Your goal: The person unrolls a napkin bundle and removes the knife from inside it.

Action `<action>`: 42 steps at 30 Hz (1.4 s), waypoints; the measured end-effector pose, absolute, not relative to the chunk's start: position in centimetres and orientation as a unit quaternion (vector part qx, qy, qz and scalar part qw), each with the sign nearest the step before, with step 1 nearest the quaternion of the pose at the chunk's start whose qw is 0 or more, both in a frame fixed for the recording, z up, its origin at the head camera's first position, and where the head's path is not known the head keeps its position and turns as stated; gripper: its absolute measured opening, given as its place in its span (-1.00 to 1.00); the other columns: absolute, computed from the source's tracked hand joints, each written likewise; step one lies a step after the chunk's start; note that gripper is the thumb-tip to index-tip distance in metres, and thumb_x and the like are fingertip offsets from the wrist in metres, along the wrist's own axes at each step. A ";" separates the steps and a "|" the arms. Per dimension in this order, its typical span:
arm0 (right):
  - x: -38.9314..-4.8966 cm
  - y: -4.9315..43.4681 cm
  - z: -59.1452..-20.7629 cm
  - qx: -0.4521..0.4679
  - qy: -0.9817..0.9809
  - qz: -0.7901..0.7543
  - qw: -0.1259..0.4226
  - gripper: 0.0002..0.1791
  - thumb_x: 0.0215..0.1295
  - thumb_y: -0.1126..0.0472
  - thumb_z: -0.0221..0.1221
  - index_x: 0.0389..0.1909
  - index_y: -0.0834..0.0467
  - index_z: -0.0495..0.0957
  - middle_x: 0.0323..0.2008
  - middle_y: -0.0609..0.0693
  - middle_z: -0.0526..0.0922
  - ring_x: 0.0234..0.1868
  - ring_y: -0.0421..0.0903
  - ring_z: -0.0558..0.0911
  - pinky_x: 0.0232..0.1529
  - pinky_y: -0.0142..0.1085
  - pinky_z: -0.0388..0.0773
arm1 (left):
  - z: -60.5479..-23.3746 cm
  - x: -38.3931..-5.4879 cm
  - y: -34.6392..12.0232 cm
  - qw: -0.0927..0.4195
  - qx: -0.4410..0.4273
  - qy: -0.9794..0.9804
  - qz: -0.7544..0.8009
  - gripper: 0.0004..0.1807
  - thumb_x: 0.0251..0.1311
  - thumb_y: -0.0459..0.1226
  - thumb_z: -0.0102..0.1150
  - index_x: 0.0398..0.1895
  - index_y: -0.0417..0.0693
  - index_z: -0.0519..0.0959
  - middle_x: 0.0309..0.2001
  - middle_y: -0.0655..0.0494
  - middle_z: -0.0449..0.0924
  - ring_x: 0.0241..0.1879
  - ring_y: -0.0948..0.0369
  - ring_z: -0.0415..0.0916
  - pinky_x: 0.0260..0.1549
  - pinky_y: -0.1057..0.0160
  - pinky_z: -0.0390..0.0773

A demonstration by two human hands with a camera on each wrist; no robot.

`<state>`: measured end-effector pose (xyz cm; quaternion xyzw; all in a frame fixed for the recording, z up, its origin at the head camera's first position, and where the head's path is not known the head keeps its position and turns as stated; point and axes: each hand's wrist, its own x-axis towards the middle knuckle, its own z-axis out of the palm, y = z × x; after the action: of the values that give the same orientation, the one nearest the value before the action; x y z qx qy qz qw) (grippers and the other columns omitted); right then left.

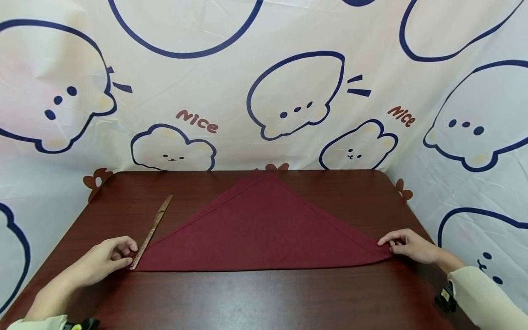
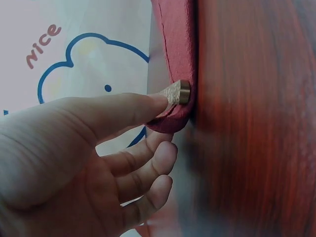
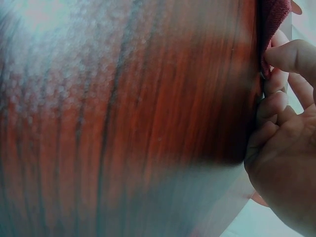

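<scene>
A dark red cloth napkin (image 1: 264, 229) lies on the table as a triangle, with its point at the far edge and its long straight side towards me. Across its left corner lies a gold table knife (image 1: 151, 233), blade pointing away. My left hand (image 1: 105, 259) pinches that corner, the thumb right at the end of the knife handle (image 2: 183, 92) and the other fingers lower, partly under the cloth. At the opposite end, my right hand (image 1: 412, 246) pinches the right corner (image 3: 272, 24) between thumb and forefinger, its other fingers curled near the tabletop.
The brown wooden table (image 1: 264, 300) has rounded far corners. A white cloth backdrop (image 1: 231, 87) with blue cartoon outlines stands behind it and along both sides. Cream sleeves and dark wrist straps (image 1: 446, 297) show at the lower corners.
</scene>
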<state>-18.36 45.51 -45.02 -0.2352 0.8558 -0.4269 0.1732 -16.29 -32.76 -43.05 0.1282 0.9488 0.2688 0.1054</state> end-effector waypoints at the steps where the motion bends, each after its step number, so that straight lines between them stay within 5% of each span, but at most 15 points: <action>1: -18.4 45.5 -45.0 -0.237 0.854 -0.429 0.174 -0.76 0.31 0.47 0.04 -0.07 0.34 0.58 -0.54 0.02 0.36 -0.51 -0.26 0.35 -0.54 -0.34 0.26 | -43.1 -16.2 -32.9 0.102 0.130 0.949 0.267 -0.82 0.17 -0.38 0.22 -0.18 -0.07 0.48 -0.32 0.09 0.50 -0.48 0.49 0.37 -0.47 0.41 0.36; 21: -18.4 45.7 -45.0 -0.244 0.846 -0.441 0.172 -0.76 0.30 0.50 0.03 -0.08 0.37 0.57 -0.55 0.12 0.34 -0.53 -0.21 0.35 -0.56 -0.32 0.24 | -43.3 -16.7 -33.7 0.106 0.122 0.951 0.265 -0.84 0.17 -0.47 0.14 -0.22 -0.10 0.49 -0.38 0.09 0.48 -0.51 0.48 0.34 -0.49 0.41 0.37; 42: -18.5 45.7 -45.2 -0.243 0.855 -0.427 0.165 -0.77 0.29 0.46 0.08 -0.09 0.28 0.61 -0.52 -0.13 0.41 -0.54 -0.30 0.36 -0.57 -0.33 0.26 | -43.7 -16.7 -34.0 0.123 0.103 0.952 0.261 -0.91 0.18 -0.41 0.17 -0.28 -0.10 0.49 -0.44 0.11 0.43 -0.59 0.45 0.28 -0.54 0.40 0.30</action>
<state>-18.52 45.67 -45.24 -0.2429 0.8552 -0.4269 0.1654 -16.69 -33.95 -43.67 0.1028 0.9520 0.2606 0.1229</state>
